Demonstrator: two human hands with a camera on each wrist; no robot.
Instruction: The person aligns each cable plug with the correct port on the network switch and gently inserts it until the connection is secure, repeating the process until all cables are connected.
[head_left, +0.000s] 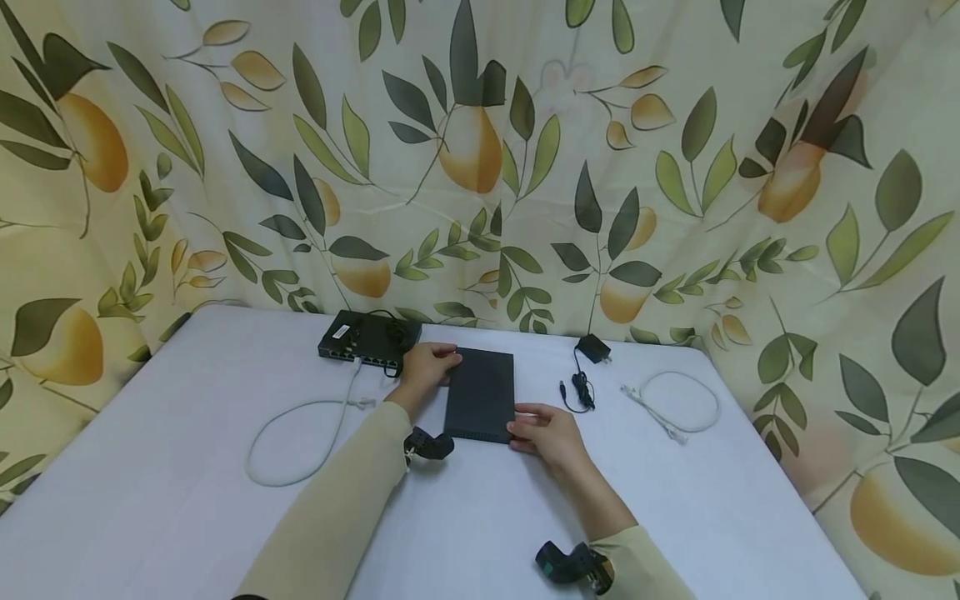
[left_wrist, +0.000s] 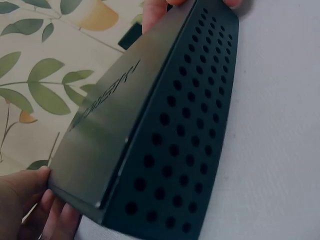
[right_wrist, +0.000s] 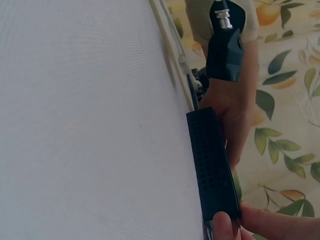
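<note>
A flat black network switch [head_left: 480, 396] lies in front of me on the white cloth, both hands on it. My left hand [head_left: 425, 371] grips its far left corner. With thumb and fingers, my right hand [head_left: 546, 433] holds its near right corner. In the left wrist view, the switch [left_wrist: 175, 120] shows rows of round vent holes and blurred lettering on its smooth top. My left thumb and fingers [left_wrist: 30, 200] pinch one end there. The right wrist view shows my right fingertips [right_wrist: 225, 227] on an end of the switch [right_wrist: 212, 165]. Its ports are not clearly visible.
Behind the left hand sits another black network switch [head_left: 367, 337] with a pale cable [head_left: 258, 433] plugged in and a black cord on top. To the right lie a black power adapter [head_left: 593, 348] and a coiled white cable [head_left: 705, 400]. A patterned curtain [head_left: 480, 208] hangs behind the table.
</note>
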